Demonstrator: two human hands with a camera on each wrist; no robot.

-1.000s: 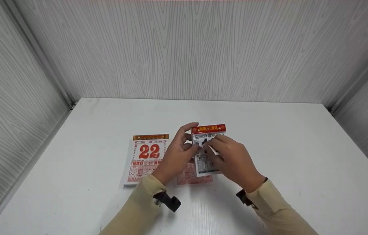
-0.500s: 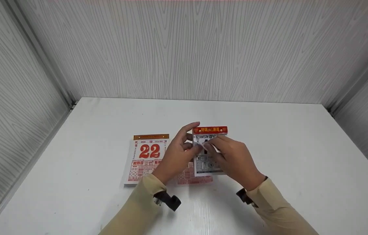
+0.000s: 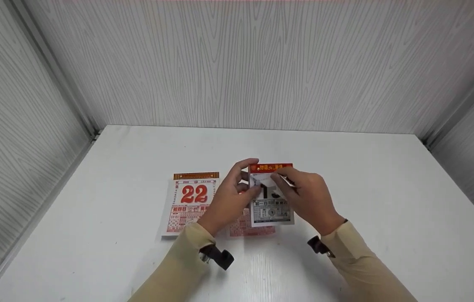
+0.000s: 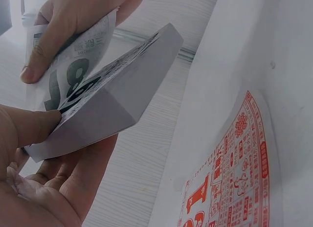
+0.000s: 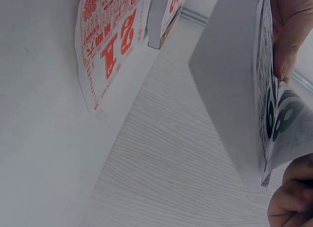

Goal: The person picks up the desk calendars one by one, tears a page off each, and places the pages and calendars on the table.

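Observation:
In the head view my left hand (image 3: 229, 200) grips a small tear-off calendar (image 3: 272, 213) by its left side, thumb on the front face. The pad has a red header strip with gold characters and is held up above the table. My right hand (image 3: 311, 196) pinches the top sheet (image 4: 73, 73) and bends it up off the pad. That thin sheet shows a black 18 in the left wrist view. From the right wrist view, the lifted sheet (image 5: 296, 126) meets the pad (image 5: 232, 85) along one edge. How far it is attached there is hidden.
A larger tear-off calendar (image 3: 192, 197) with a red 22 lies to the left on the white table (image 3: 346, 167). Below the held pad lies a loose red-printed sheet (image 3: 251, 230) numbered 21. Grey wood-grain panels (image 3: 253, 63) enclose the table at the back and sides.
My right hand has moved slightly up and right with the pinched sheet, baring more of the pad's lower half. The left hand stays nearly in place.

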